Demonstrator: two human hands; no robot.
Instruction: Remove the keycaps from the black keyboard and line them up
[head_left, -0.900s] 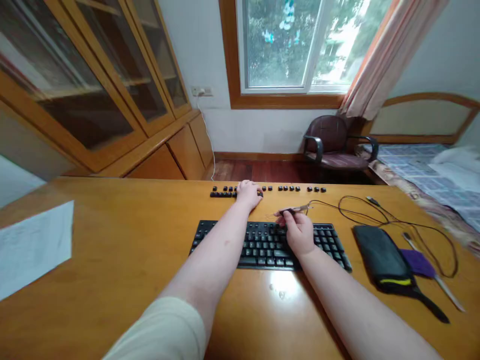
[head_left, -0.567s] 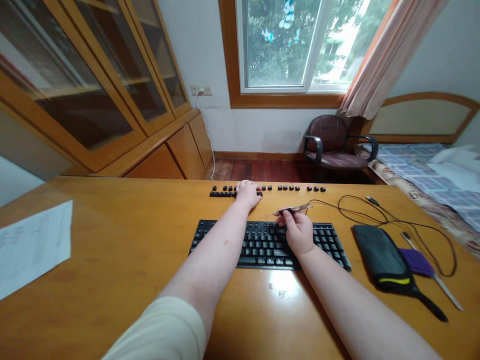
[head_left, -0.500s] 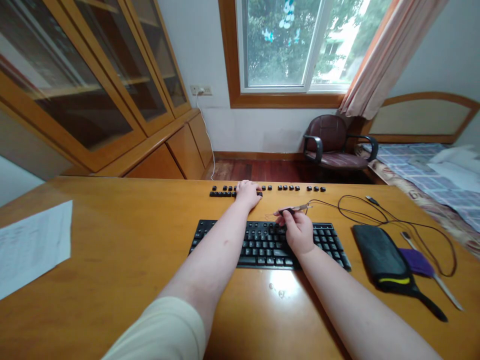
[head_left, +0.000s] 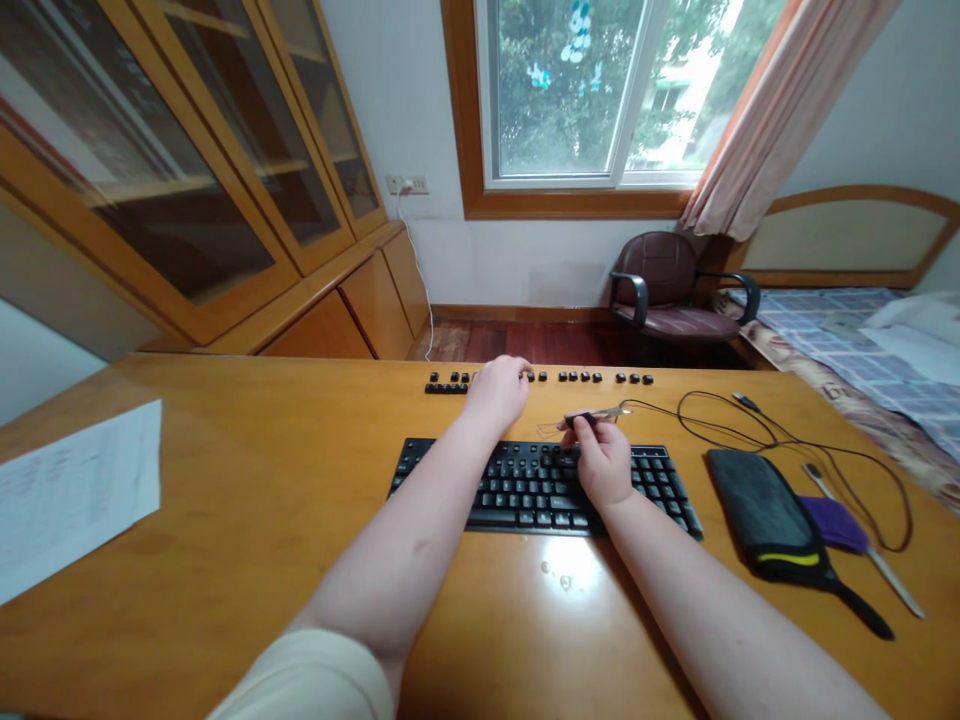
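My left hand is above the rows of loose black keycaps near the desk's far edge. Its fingers bend down beside the far row, and whatever is under them is hidden. A black keyboard lies in front of me, partly covered by both forearms. My right hand is raised over its upper right part, closed round a keycap puller. Thin wire loops stick out of the puller to the left, and a pale metal end points right.
The keyboard's cable coils on the right. Near it lie a dark grey pouch-shaped brush and a purple-headed brush with a pale handle. A sheet of paper rests on the left. Beyond the desk stands a chair.
My left hand has shifted slightly right and towards the far row, its fingers no longer over the near row's right end. My right hand still holds the puller, almost in place.
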